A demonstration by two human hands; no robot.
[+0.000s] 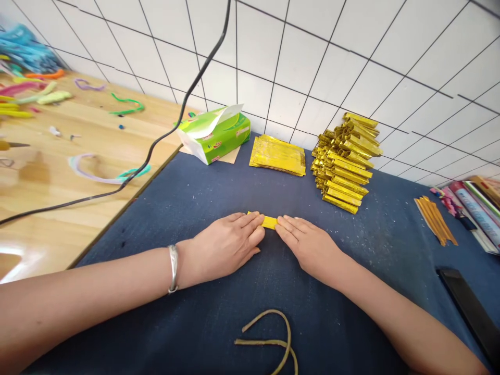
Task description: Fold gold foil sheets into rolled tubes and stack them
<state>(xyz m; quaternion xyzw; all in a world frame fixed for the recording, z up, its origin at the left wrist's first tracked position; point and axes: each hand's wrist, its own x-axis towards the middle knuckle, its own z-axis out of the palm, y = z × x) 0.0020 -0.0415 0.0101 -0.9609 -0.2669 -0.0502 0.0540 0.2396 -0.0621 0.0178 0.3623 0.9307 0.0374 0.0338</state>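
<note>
A narrow folded strip of gold paper (269, 222) lies on the dark blue cloth, and both hands are on it. My left hand (228, 242), with a silver bracelet (173, 268) at the wrist, covers the strip's left end with its fingers pressed together. At the right end, the fingertips of my right hand (307, 242) are closed together over the paper. Only the middle of the strip and a bit of its far left edge show; my fingers hide the rest. Nearer to me, a curved tan cord (288, 333) rests on the cloth.
Behind the hands stand a green tissue pack (228, 135), a stack of flat gold paper sheets (277, 155) and a tall pile of folded gold strips (347, 161). A black cable (187, 99) crosses the left side. Brown strips (435, 220), books (478, 213) and a black case (466, 307) lie right.
</note>
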